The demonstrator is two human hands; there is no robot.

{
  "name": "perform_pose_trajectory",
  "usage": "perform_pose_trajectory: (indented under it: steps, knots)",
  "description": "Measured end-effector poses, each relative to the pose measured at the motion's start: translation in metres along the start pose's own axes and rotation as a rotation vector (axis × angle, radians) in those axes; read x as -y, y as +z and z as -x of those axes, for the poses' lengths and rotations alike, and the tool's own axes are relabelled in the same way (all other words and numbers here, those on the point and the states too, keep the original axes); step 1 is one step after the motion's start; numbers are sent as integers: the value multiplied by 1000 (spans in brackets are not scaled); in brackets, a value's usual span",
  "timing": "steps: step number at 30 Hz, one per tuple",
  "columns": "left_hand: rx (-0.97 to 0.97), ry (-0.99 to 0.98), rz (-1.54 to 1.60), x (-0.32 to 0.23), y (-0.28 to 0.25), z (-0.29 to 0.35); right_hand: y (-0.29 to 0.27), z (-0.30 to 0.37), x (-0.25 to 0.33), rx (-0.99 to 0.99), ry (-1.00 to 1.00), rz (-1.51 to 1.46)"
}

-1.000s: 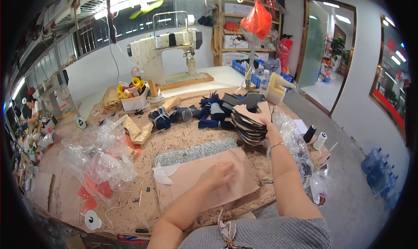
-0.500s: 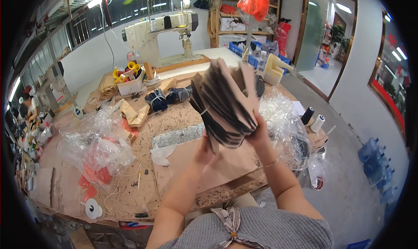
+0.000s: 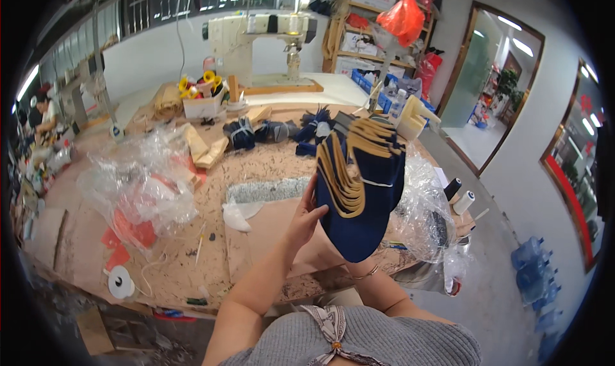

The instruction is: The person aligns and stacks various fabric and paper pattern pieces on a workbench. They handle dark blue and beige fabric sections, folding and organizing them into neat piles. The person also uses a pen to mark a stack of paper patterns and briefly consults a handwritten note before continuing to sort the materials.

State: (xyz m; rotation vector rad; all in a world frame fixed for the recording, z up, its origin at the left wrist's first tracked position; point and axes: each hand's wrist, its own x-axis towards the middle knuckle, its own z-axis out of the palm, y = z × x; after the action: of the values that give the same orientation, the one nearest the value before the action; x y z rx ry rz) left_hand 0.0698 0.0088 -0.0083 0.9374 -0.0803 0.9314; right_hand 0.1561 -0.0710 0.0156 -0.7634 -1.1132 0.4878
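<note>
A bundle of navy, tan-edged cut pieces (image 3: 362,228), curved like shoe uppers and stacked in layers, is raised above the table in front of me. A thin pale band runs across it. My left hand (image 3: 306,217) is closed on its left edge, thumb on the front face. My right forearm passes behind the bundle's lower end, so the right hand's fingers are hidden. Under the bundle lies a flat brown sheet (image 3: 272,238) on the worktable. Farther back are more tied dark bundles (image 3: 240,134) and loose navy pieces (image 3: 314,124).
Crumpled clear plastic (image 3: 138,180) with red scraps lies at left, and more plastic (image 3: 419,206) at right. Thread cones (image 3: 464,203) stand at the right edge, a white spool (image 3: 120,281) near the front left. A sewing machine (image 3: 256,52) stands behind; blue water jugs (image 3: 532,270) are on the floor.
The bundle has been turned over, from its brownish face to its navy, tan-edged face. It sits slightly farther right and lower. My right hand has gone behind it.
</note>
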Motion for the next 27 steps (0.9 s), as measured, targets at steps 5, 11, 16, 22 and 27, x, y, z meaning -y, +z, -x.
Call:
perform_pose_trajectory:
  steps: [5,11,16,22,27]
  knots:
    - [-2,-21,-54,6,-4,0,-2,6,-3,-82,124,-350]
    - [-28,-31,-122,6,-3,2,-16,9,-9,-116,288,-849]
    - [-174,104,-102,11,-10,-2,-70,22,-54,-414,634,-899]
    - [-493,-38,270,-7,-47,-7,-52,22,-36,-405,679,163]
    - [-498,-367,-2,-11,-66,-8,-103,30,75,362,608,539]
